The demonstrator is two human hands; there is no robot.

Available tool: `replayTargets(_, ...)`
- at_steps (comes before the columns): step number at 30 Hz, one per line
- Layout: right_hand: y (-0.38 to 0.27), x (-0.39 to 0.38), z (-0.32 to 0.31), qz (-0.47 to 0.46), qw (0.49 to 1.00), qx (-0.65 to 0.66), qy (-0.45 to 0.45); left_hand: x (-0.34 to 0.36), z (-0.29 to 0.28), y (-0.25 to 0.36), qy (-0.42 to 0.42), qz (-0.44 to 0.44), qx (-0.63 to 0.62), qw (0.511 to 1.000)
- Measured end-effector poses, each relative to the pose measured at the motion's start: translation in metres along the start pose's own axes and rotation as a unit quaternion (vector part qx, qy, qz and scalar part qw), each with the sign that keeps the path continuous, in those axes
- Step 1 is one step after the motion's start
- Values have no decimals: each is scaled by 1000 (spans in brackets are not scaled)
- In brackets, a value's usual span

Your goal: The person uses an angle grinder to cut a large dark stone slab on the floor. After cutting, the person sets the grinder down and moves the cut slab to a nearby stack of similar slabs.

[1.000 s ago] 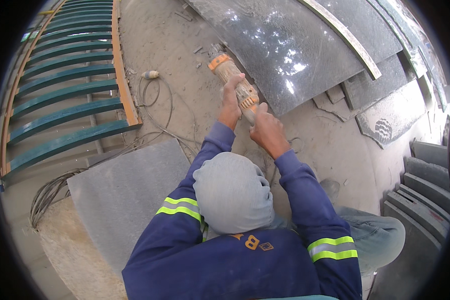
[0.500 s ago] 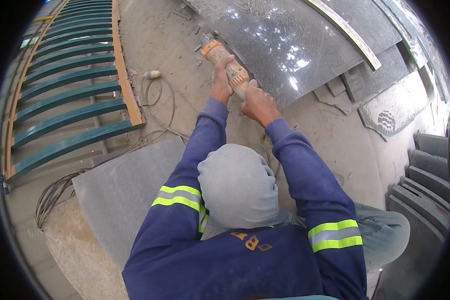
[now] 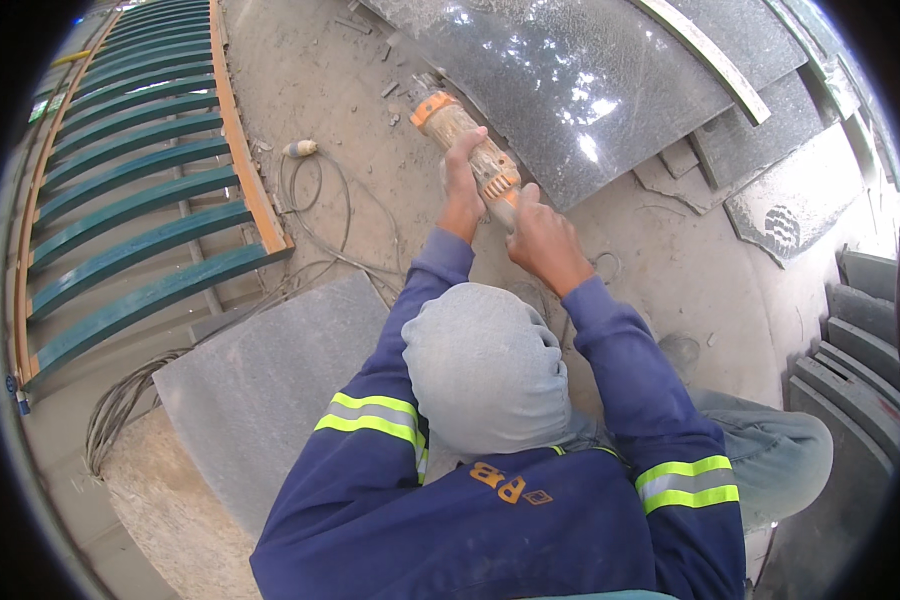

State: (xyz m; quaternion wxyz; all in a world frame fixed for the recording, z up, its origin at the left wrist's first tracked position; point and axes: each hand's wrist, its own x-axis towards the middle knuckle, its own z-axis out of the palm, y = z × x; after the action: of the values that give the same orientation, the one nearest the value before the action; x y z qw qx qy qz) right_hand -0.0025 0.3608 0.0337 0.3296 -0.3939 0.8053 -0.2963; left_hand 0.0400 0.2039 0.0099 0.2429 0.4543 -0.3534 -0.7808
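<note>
A dusty angle grinder [image 3: 450,126] with orange bands on its body lies along the left edge of a dark polished stone slab [image 3: 620,90]. My left hand [image 3: 460,182] wraps around the middle of the grinder's body. Closed on its rear end is my right hand [image 3: 548,240]. The tool's head points away and to the left, and the frames do not show clearly whether it touches the slab. Both sleeves are dark blue with bright yellow and silver bands. Between my arms sits a rounded grey cloth shape [image 3: 485,365].
A long green-slatted frame with orange rails [image 3: 255,190] stands at the left. A plug [image 3: 300,148] and looped cable rest on the dusty floor. Grey slab [image 3: 270,370] lies near left. More slabs [image 3: 750,130] are stacked far right, and dark curved pieces [image 3: 860,370] at the right.
The grinder and both hands have shifted slightly toward me and to the right. Both hands keep their hold. The view has also shifted a little.
</note>
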Motion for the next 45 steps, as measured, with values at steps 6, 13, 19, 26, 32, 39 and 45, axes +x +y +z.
replayTargets(6, -8, 44, 8, -12, 1000, 21, 8, 42, -10, 23, -23, 10, 23, 999)
replayTargets(13, -7, 26, 5, -9, 1000, 21, -1, 25, -6, 18, -32, -7, 12, 999)
replayTargets(19, 2, -8, 3, 21, 1000, 17, -8, -8, -1, -2, -12, -23, 1, 1000)
replayTargets(26, -11, 43, 8, -4, 1000, 23, 0, 44, -12, 24, -35, -2, 8, 999)
replayTargets(32, -15, 69, 11, -9, 1000, 23, 11, 68, -11, 36, -35, -2, 8, 999)
replayTargets(39, -29, 63, 8, 10, 1000, -3, -9, 75, -28, 34, -40, -24, -22, 999)
replayTargets(45, -18, 47, 5, 7, 999, 30, -8, 54, -16, 27, -25, -1, 11, 1000)
